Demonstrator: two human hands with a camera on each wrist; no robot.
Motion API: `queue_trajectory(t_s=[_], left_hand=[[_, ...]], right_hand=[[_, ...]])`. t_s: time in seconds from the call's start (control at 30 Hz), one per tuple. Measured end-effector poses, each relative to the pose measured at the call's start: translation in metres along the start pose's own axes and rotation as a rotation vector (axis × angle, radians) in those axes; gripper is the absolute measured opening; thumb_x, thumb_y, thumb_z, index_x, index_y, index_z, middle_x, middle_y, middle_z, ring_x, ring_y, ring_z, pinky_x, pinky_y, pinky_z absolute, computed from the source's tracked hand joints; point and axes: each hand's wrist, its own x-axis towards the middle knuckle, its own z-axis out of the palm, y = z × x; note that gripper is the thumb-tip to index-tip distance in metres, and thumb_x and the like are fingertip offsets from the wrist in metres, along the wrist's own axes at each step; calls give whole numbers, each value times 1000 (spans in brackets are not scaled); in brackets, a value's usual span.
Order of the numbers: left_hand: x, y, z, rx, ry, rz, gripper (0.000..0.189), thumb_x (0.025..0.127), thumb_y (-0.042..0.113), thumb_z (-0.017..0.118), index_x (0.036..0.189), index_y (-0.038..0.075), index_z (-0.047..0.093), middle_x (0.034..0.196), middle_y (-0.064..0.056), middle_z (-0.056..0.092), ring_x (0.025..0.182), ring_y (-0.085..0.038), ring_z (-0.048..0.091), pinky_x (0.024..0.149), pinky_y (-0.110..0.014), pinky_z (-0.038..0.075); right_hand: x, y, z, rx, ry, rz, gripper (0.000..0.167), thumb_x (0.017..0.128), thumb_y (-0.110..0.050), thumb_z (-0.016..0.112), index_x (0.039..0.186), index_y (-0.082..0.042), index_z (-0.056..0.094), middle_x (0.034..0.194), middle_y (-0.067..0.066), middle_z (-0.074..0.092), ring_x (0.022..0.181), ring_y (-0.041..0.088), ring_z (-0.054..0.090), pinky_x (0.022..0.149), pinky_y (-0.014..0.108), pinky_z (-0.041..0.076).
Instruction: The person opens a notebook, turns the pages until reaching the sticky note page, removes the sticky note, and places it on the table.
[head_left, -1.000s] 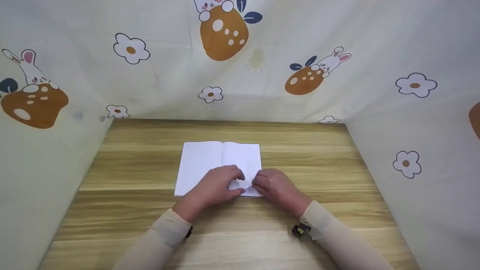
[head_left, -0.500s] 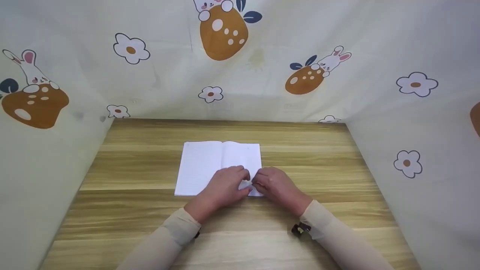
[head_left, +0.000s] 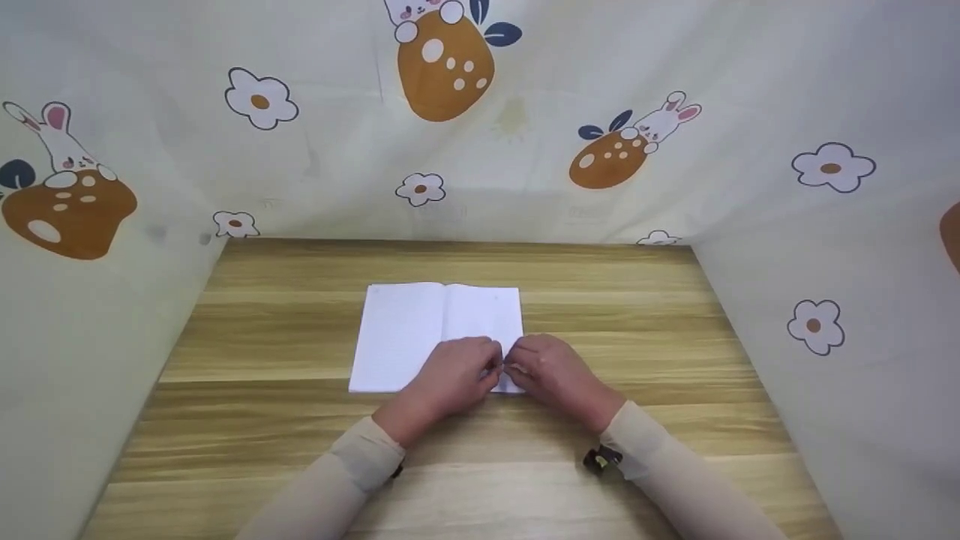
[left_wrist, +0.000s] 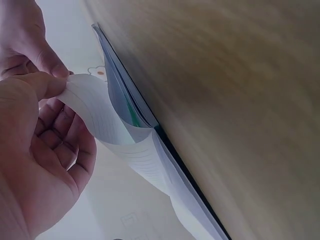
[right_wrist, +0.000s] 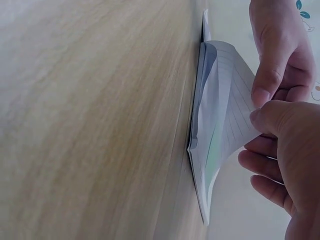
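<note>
An open notebook (head_left: 397, 337) with white pages lies on the wooden table. Over its lower right part, my left hand (head_left: 454, 375) and right hand (head_left: 555, 375) meet, fingertips side by side. A lined page (left_wrist: 97, 112) curves up from the notebook in the left wrist view, its raised edge pinched between my left thumb and fingers. The right wrist view shows my right thumb and forefinger pinching the same page (right_wrist: 237, 105) right beside the left thumb. Beneath the lifted sheet a green patch (right_wrist: 213, 150) shows among the pages.
The wooden table (head_left: 637, 322) stretches around the notebook. Pale cloth walls (head_left: 337, 150) printed with rabbits and flowers enclose its back and both sides. A small dark device (head_left: 602, 459) sits at the right wrist.
My left hand has moved right toward the right hand, and its thumb and fingers have come together on the page. The right hand and notebook have stayed in place.
</note>
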Motion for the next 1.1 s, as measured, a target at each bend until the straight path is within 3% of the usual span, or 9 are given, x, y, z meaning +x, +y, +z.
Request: queue_trajectory(t_s=[0.13, 0.33, 0.6, 0.8, 1.1], left_hand=[[0, 0, 0, -1, -2, -12, 5, 99, 19, 74, 95, 18, 71, 83, 8, 63, 74, -13, 59, 68, -36, 56], [0, 0, -3, -11, -12, -24, 7, 102, 23, 73, 97, 18, 71, 83, 8, 62, 74, -13, 57, 68, -35, 55], [0, -1, -5, -27, -3, -37, 10, 103, 25, 74, 95, 19, 71, 80, 9, 59, 71, -12, 55, 65, -32, 51], [0, -1, -9, -46, 2, -38, 9, 102, 23, 73, 95, 19, 69, 80, 9, 58, 72, -12, 55, 65, -32, 51], [1, -2, -10, -35, 12, -43, 11, 105, 27, 72, 98, 19, 71, 80, 10, 60, 72, -11, 55, 66, -32, 52]], right_hand=[[0, 0, -2, -18, -24, 38, 21, 97, -20, 87, 113, -10, 79, 108, 0, 74, 101, 20, 71, 93, 39, 60], [-4, 1, -4, -2, -43, 133, 56, 98, -42, 86, 136, -4, 70, 132, 8, 72, 124, 28, 68, 110, 45, 55], [-10, 4, -1, 8, -134, 345, 103, 94, -72, 76, 159, 3, 49, 155, 22, 57, 143, 38, 56, 121, 54, 46], [-13, 7, 3, 38, -252, 452, 112, 95, -71, 75, 166, 7, 38, 166, 29, 45, 155, 44, 44, 128, 57, 36], [-11, 6, 8, 17, -365, 477, 119, 96, -73, 71, 167, 12, 31, 173, 32, 34, 160, 48, 36, 128, 58, 35]])
